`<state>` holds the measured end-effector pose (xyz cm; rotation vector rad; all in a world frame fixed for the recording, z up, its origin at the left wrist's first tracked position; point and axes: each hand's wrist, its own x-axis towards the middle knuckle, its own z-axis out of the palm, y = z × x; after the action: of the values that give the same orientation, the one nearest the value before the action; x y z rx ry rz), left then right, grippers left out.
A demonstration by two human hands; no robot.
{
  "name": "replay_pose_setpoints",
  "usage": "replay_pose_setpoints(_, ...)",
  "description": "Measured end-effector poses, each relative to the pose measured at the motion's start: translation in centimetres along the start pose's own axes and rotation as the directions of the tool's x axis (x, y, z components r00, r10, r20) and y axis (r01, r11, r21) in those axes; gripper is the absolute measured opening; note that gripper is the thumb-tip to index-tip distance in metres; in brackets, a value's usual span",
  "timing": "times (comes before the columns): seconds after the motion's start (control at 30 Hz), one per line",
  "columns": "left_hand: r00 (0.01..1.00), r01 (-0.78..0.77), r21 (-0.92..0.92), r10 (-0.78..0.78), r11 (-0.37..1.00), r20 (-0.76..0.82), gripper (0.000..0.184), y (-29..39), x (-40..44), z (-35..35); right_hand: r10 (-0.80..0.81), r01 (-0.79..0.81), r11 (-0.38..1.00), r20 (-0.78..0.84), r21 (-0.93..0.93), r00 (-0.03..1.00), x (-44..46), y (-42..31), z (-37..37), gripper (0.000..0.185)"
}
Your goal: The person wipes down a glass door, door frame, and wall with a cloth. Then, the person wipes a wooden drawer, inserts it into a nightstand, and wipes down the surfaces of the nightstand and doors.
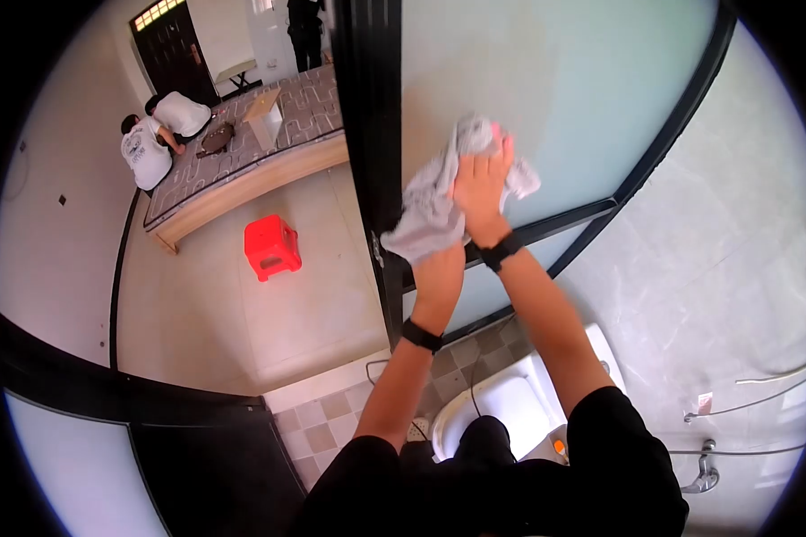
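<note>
A pale grey cloth [425,210] is bunched against the frosted glass panel [555,98] of a black-framed door. My right hand [482,183] lies over the upper part of the cloth, its fingers curled on the fabric and pressing it to the glass. Lower down, my left hand [441,268] reaches up under the cloth's bottom edge. The fabric covers its fingers, so their grip is hidden. Close to both hands runs the door's black crossbar [569,221]. Each wrist wears a black band.
Below me stands a white toilet [510,407] on checkered tiles. A metal tap [703,474] and hose are on the right wall. Through the doorway are a red stool [273,246], a bed [242,197] with a small wooden box, two seated people and a standing person.
</note>
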<state>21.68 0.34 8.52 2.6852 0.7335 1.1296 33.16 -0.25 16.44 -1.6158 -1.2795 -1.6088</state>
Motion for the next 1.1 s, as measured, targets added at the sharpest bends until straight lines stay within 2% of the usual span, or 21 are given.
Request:
replay_pose_setpoints(0.07,0.999,-0.040,0.077,0.043,0.996,-0.033,0.041,-1.8,-4.4,5.5,-0.011,0.008,0.999,0.057,0.045,0.998,-5.7,0.0,-0.2,0.014)
replay_pose_setpoints(0.13,0.995,-0.076,0.160,0.086,0.984,-0.056,0.044,-2.3,-7.2,6.4,-0.024,-0.011,0.994,0.313,0.110,0.950,-10.1,-0.4,-0.9,0.017)
replay_pose_setpoints(0.2,0.976,-0.143,0.285,0.087,0.948,0.201,0.044,-2.0,-9.2,5.4,0.029,-0.088,0.988,0.410,0.127,0.912,-12.8,-1.2,-2.2,0.020)
replay_pose_setpoints(0.27,0.983,-0.110,0.182,0.080,0.977,0.166,0.041,-2.3,-11.1,6.1,0.071,-0.159,0.978,0.501,0.135,0.863,-15.2,-2.2,-3.7,0.024)
replay_pose_setpoints(0.3,0.981,0.148,-0.375,-0.089,0.915,0.171,0.042,-2.3,-11.3,5.6,0.183,-0.318,0.932,0.528,0.177,0.829,-16.0,-2.8,-4.3,0.028)
replay_pose_setpoints(0.33,0.938,0.343,-0.792,-0.225,0.504,0.263,0.042,-2.4,-11.4,5.1,0.286,-0.467,0.858,0.560,0.211,0.778,-16.7,-3.3,-4.5,0.032)
replay_pose_setpoints(0.37,0.937,0.347,-0.787,-0.225,0.510,0.268,0.042,-2.6,-11.3,4.8,0.291,-0.475,0.854,0.561,0.214,0.775,-17.3,-3.6,-4.4,0.032)
replay_pose_setpoints(0.4,0.981,0.174,-0.564,-0.093,0.807,0.169,0.044,-2.9,-11.3,4.6,0.315,-0.494,0.837,0.531,0.236,0.787,-16.9,-4.0,-4.7,0.034)
replay_pose_setpoints(0.43,0.989,-0.042,-0.253,0.075,0.966,0.124,0.047,-3.1,-11.5,4.3,0.342,-0.513,0.819,0.500,0.257,0.796,-16.6,-4.4,-5.1,0.037)
replay_pose_setpoints(0.47,0.988,-0.042,-0.250,0.078,0.967,0.135,0.047,-3.3,-11.8,3.9,0.350,-0.523,0.813,0.504,0.255,0.790,-16.3,-4.7,-5.5,0.037)
replay_pose_setpoints(0.53,0.990,0.108,-0.547,-0.038,0.830,0.138,0.049,-3.9,-12.2,2.8,0.269,-0.456,0.874,0.612,0.171,0.744,-13.3,-6.0,-6.4,0.039)
replay_pose_setpoints(0.57,0.990,0.107,-0.545,-0.035,0.831,0.139,0.049,-4.5,-13.1,2.5,0.253,-0.479,0.861,0.674,0.171,0.694,-12.4,-7.5,-6.5,0.039)
replay_pose_setpoints(0.63,0.950,0.145,-0.040,-0.127,0.989,0.283,0.032,-5.8,-15.6,1.6,0.219,-0.437,0.862,0.588,0.258,0.779,-11.0,-10.6,-5.8,0.036)
replay_pose_setpoints(0.67,0.950,0.147,-0.040,-0.130,0.988,0.284,0.032,-6.3,-15.7,1.4,0.186,-0.381,0.861,0.490,0.336,0.852,-10.6,-11.1,-5.7,0.032)
replay_pose_setpoints(0.77,0.990,0.140,-0.181,-0.136,0.974,0.034,0.009,-6.1,-15.3,0.7,0.124,-0.349,0.856,0.503,0.382,0.855,-10.8,-9.4,-5.6,0.024)
replay_pose_setpoints(0.8,0.990,0.143,-0.186,-0.138,0.972,0.041,0.009,-5.5,-14.6,0.7,0.125,-0.352,0.857,0.510,0.378,0.851,-10.8,-8.2,-5.7,0.024)
replay_pose_setpoints(0.87,0.874,0.298,-0.240,-0.163,0.924,0.458,0.029,-4.1,-13.4,0.3,0.017,-0.273,0.918,0.658,0.288,0.752,-10.8,-5.2,-6.1,0.022)
replay_pose_setpoints(0.93,0.913,0.231,-0.381,-0.064,0.895,0.403,0.032,-2.7,-12.3,0.7,0.197,-0.351,0.935,0.745,0.053,0.638,-12.9,-1.6,-5.5,0.022)
replay_pose_setpoints(1.0,0.949,0.152,-0.502,0.015,0.851,0.314,0.036,-1.5,-10.3,0.4,0.416,-0.469,0.880,0.604,-0.077,0.680,-14.9,2.9,-6.3,0.021)
replay_pose_setpoints(1.07,0.965,0.173,-0.776,0.053,0.606,0.256,0.032,-0.8,-8.6,-0.8,0.552,-0.704,0.706,0.680,-0.073,0.483,-15.1,5.9,-9.0,0.023)
replay_pose_setpoints(1.1,0.967,0.166,-0.773,0.050,0.613,0.248,0.032,-0.8,-8.8,-1.0,0.524,-0.671,0.732,0.729,-0.121,0.440,-16.5,6.5,-10.4,0.025)
